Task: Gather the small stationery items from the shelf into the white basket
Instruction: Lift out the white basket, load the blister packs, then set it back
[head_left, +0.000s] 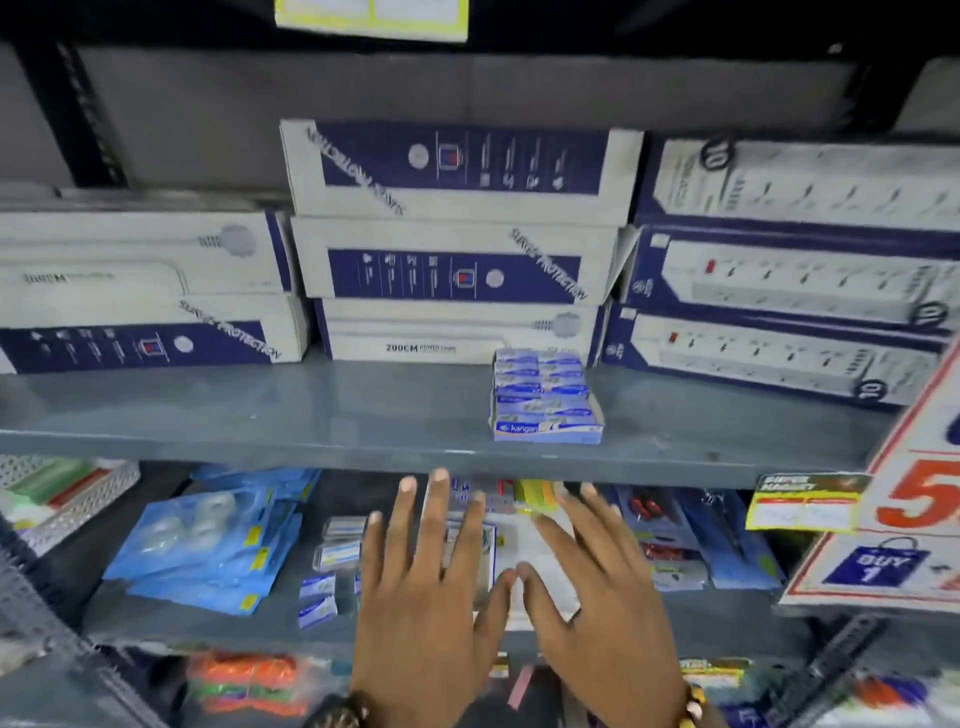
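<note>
Blue-and-white small boxes (317, 597) lie loose on the lower grey shelf (218, 631), just to the outer side of the left hand (426, 587), with two clear-cased packs (340, 543) a little farther in from them. A white basket cannot be made out for certain; only a pale perforated tray (78, 501) shows far out beyond the left hand, at the frame edge.

Both hands are spread flat with fingers wide and nothing gripped. The left hand hovers palm-down over the lower shelf, its thumb nearly touching the thumb of the right hand (597, 587). Under and between the two hands lies a white flat pack (540, 566), partly hidden by them. Past the fingertips of the right hand sits a yellow-green item (535, 496), too blurred to name.

Blue blister packs (208, 545) are heaped well to the outside of the left hand. Above both hands, on the upper grey shelf (311, 415), an open carton of blue staple boxes (545, 400) stands near the front edge, almost straight above the right hand. Behind it rise stacked white-and-navy power strip boxes (457, 254). A red-and-white price sign (909, 519) leans to the outer side of the right hand.
</note>
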